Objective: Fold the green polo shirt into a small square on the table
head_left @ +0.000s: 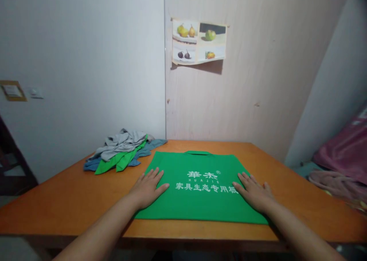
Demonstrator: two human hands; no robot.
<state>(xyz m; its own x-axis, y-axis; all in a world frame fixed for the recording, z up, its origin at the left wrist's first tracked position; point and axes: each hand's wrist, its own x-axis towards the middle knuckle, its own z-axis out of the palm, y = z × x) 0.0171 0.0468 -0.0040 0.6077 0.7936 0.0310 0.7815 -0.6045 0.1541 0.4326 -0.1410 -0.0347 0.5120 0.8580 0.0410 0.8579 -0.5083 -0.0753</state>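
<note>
A green shirt with white printed lettering lies flat and folded on the wooden table, its collar at the far edge. My left hand rests on the shirt's left side, palm down with fingers stretched out. On the right side my right hand lies flat in the same way, its thumb over the end of the lower line of print. Neither hand grips the cloth. The shirt's side edges are partly hidden under my hands and forearms.
A loose heap of grey, blue and green clothes sits at the table's back left. The orange-brown table meets the wall behind, where a fruit picture sheet hangs. Pink fabric lies beyond the right edge.
</note>
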